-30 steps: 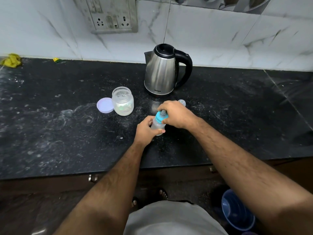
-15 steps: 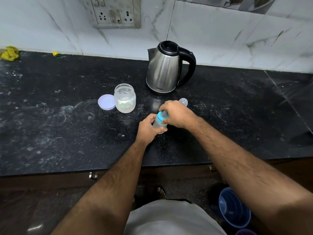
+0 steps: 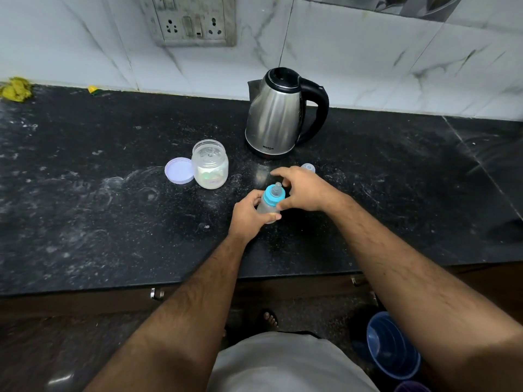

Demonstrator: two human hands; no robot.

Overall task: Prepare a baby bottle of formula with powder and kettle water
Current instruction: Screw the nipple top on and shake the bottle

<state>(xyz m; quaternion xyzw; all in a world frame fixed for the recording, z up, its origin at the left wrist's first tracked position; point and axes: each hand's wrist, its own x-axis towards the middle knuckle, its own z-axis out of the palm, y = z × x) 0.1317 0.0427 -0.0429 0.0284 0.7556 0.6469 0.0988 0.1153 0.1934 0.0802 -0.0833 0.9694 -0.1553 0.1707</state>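
A small baby bottle point(image 3: 268, 209) with a blue collar and a clear teat point(image 3: 274, 195) stands on the black counter point(image 3: 113, 222). My left hand point(image 3: 245, 217) grips the bottle's body from the left. Over the top hovers my right hand point(image 3: 306, 190), its fingers spread and lifted off, only the thumb against the collar's right side. The steel kettle point(image 3: 276, 120) with a black handle stands behind, its lid down. An open jar of white powder point(image 3: 210, 165) sits to the left, its lilac lid point(image 3: 179, 170) lying beside it. The bottle's clear cap point(image 3: 308, 167) lies behind my right hand.
A wall socket point(image 3: 195, 21) is above the kettle. A yellow cloth point(image 3: 15, 89) lies at the far left by the wall. White powder smears the counter. Below the counter edge, a blue bucket point(image 3: 390, 346) stands on the floor at the right.
My right hand covered and gripped the blue collar before; now its fingers have spread and lifted, and the teat shows. The left hand keeps its hold on the bottle.
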